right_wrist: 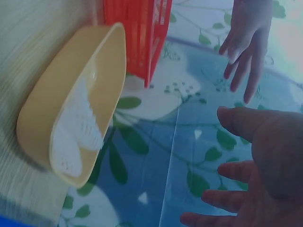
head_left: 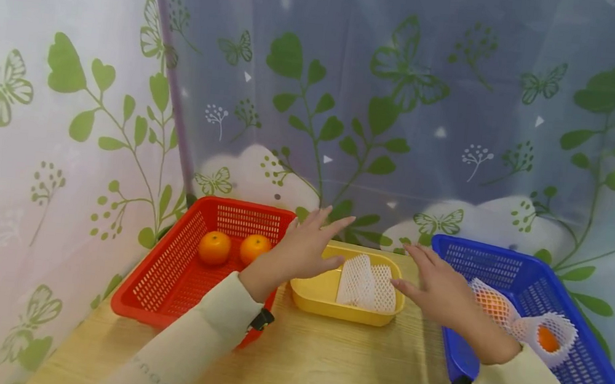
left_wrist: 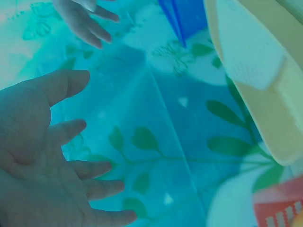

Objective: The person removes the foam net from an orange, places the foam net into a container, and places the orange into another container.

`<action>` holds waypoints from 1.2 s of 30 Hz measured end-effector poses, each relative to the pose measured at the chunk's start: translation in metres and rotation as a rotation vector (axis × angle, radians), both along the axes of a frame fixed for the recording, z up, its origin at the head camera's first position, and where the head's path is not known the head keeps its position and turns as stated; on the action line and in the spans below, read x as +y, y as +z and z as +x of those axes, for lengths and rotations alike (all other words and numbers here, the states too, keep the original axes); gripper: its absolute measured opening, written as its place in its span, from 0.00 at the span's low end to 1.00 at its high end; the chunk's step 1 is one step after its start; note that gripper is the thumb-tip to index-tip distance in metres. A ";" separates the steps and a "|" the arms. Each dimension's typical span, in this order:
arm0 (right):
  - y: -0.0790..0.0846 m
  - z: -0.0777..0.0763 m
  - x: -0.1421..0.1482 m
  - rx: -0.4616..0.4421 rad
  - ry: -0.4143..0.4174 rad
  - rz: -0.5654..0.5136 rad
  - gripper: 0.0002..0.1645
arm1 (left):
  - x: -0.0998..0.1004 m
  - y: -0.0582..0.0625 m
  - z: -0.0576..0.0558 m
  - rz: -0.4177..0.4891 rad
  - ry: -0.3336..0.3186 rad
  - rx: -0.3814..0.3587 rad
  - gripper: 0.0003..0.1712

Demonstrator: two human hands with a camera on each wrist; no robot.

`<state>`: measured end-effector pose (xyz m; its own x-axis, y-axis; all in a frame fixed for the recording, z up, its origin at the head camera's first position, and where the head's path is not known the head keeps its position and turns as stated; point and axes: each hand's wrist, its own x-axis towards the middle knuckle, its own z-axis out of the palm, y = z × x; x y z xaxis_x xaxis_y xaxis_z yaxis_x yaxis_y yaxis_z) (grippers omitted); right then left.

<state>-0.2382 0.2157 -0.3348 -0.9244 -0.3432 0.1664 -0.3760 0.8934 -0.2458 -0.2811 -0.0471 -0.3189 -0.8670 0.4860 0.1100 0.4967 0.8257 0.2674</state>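
Note:
Both hands are raised over the table, fingers spread and nothing in them. My left hand (head_left: 302, 247) is between the red basket (head_left: 148, 288) and the yellow tub (head_left: 318, 309), overlapping both in the head view. My right hand (head_left: 443, 288) hovers between the tub and the blue basket (head_left: 541, 270). Two white foam net sleeves (head_left: 357, 281) lie in the right part of the tub. Two bare oranges (head_left: 215, 248) sit in the red basket, one partly behind my left wrist. Inside the blue basket are an orange in a foam net (head_left: 494, 304) and another netted orange (head_left: 548, 340).
The wooden table (head_left: 325, 354) carries the three containers in a row. Behind them hangs a blue-grey patterned curtain (head_left: 336, 9), and a pale patterned sheet (head_left: 2, 187) closes off the left side. Black straps (head_left: 262, 319) are at both wrists.

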 end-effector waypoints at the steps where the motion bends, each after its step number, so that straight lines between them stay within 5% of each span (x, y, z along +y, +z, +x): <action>1: 0.000 -0.002 0.006 -0.007 -0.010 -0.005 0.44 | 0.004 0.002 0.002 0.003 -0.008 0.001 0.43; 13: -0.007 -0.023 0.073 -0.148 -0.146 -0.090 0.54 | 0.051 0.015 0.014 0.091 -0.083 -0.045 0.46; 20: -0.017 -0.031 0.105 -0.197 -0.209 -0.086 0.59 | 0.086 0.010 0.021 0.164 -0.099 -0.084 0.47; 36: -0.047 -0.049 0.155 -0.279 -0.275 0.001 0.69 | 0.152 -0.056 0.036 0.129 -0.070 -0.141 0.54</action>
<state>-0.2870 0.3706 -0.3818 -0.9916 -0.0765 -0.1043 -0.0415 0.9519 -0.3035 -0.2452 0.1051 -0.3746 -0.8427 0.5355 0.0556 0.5022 0.7445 0.4399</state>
